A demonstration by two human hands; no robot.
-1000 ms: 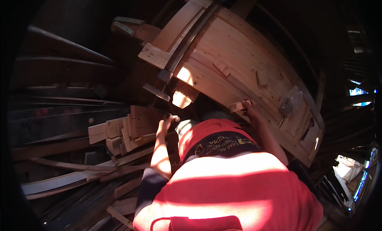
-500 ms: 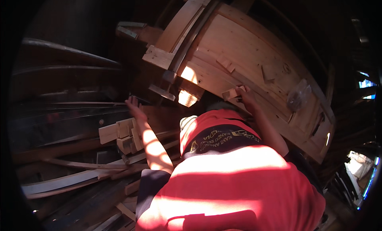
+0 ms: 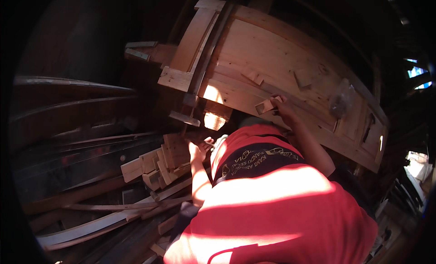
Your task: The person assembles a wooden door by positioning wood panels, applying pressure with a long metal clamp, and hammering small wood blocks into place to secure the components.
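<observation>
Where the wooden block (image 3: 267,105) lies: in the right hand (image 3: 282,105), over the near long edge of the framed wooden panel (image 3: 272,46), left of that edge's middle; contact with the panel cannot be told.
Block's long axis: rising slightly rightward, aslant to that edge.
Right hand: pinching the block, so the nearer one.
Left hand (image 3: 200,150): fingers loosely spread, well apart from the block, off the panel's near edge, near stacked wood pieces (image 3: 150,161).
Panel surface: offcuts (image 3: 304,78), a clear plastic bag (image 3: 342,100) toward the right end.
Room: dim; timber strips (image 3: 97,226) lower left.
</observation>
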